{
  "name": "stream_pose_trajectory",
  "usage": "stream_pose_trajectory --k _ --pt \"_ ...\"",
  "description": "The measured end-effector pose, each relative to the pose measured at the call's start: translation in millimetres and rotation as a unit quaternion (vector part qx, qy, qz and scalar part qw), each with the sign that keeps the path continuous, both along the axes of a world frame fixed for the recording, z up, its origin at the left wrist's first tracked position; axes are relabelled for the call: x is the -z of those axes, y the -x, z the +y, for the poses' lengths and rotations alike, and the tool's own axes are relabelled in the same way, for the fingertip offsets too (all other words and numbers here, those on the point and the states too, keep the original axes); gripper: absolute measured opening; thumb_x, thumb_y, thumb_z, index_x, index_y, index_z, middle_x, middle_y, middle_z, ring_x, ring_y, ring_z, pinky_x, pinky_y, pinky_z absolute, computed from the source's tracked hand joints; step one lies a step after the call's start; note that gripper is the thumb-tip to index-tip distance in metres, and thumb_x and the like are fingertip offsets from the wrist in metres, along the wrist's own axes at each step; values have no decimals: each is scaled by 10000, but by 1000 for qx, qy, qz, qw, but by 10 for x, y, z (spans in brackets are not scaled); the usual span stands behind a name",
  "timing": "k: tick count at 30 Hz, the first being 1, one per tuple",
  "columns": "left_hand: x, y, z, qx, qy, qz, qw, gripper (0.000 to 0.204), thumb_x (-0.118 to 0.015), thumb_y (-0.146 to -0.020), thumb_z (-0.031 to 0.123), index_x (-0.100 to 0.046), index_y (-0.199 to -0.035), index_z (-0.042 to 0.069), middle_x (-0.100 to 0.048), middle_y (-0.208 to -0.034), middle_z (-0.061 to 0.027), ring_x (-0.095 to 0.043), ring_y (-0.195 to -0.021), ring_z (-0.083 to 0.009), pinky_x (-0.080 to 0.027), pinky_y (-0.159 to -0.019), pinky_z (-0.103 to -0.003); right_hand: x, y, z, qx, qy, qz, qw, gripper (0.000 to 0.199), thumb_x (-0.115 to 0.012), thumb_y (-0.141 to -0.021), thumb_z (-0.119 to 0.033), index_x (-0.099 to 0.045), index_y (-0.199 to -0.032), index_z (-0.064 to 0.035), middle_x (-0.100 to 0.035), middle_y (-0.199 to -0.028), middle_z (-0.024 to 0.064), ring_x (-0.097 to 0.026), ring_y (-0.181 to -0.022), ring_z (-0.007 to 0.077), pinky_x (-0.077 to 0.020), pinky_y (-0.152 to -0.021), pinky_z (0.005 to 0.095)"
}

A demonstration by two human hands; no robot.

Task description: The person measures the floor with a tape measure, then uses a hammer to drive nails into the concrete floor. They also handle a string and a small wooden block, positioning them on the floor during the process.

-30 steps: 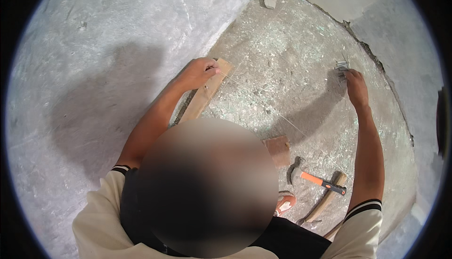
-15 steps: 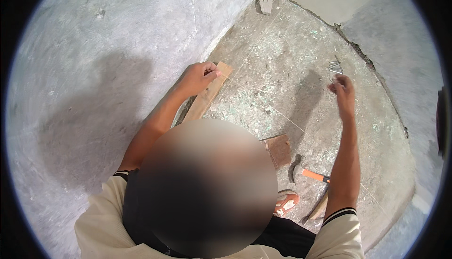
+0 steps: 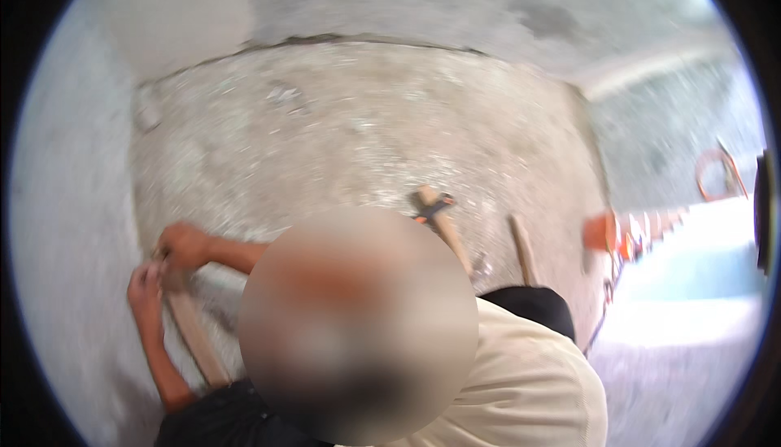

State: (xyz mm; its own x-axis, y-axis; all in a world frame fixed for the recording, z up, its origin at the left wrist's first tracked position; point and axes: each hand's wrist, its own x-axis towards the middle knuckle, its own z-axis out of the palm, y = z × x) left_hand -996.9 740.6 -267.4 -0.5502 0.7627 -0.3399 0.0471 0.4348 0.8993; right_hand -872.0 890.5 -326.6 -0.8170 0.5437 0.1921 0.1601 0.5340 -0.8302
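Observation:
Both of my hands are close together at the far end of a long wooden board (image 3: 195,335), which lies along the foot of the left wall. My left hand (image 3: 146,278) is bent at that end with its fingers drawn in. Just beyond it, my right hand (image 3: 185,245) is curled closed, almost touching the left. Blur hides what is between the fingers of either hand. Farther off on the floor is a small smeared cluster of nails (image 3: 286,97).
A wooden handle (image 3: 449,235) crosses a black-and-orange hammer handle (image 3: 435,208) on the floor. Another wooden handle (image 3: 523,248) lies to the right. An orange bucket (image 3: 600,231) stands near the bright opening. A pale block (image 3: 148,112) sits in the far left corner.
My right hand has left the nails and come across to my left hand at the board's end. The view has swung to the right, bringing the orange bucket and bright opening in.

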Motion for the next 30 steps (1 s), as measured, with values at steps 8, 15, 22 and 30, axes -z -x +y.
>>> stream_pose_trajectory --k 8,15,22,30 --pt "244 170 -135 -14 -72 -138 988 149 -604 -1069 244 -617 -1060 96 -559 -875 47 -434 -694 -14 -356 -589 -181 -428 -19 -10 -32 155 -59 986 276 -848 -691 -201 -774 -868 -1 -756 -871 181 -738 -833 293 -562 -757 415" --pt "248 21 -36 -102 -176 -312 928 226 -603 -1071 235 -607 -1214 60 -564 -944 37 -495 -795 -30 -401 -622 -198 -686 -59 99 -63 364 -51 928 163 -827 -774 -127 -768 -843 8 -736 -791 75 -644 -719 167 -474 -587 345" --pt "449 101 -7 -56 -197 -289 935 281 -606 -1064 196 -590 -1294 36 -573 -991 23 -494 -823 -39 -397 -643 -196 -737 -156 133 -87 450 -12 889 156 -802 -831 -87 -780 -948 12 -747 -812 82 -659 -722 164 -432 -550 323" --pt "320 -164 73 -107 -168 -321 926 278 -620 -1055 191 -599 -1279 27 -614 -1027 6 -518 -851 -48 -408 -652 -208 -361 -37 161 -45 320 56 945 175 -780 -783 -67 -802 -951 -27 -785 -876 83 -730 -798 204 -559 -755 340"
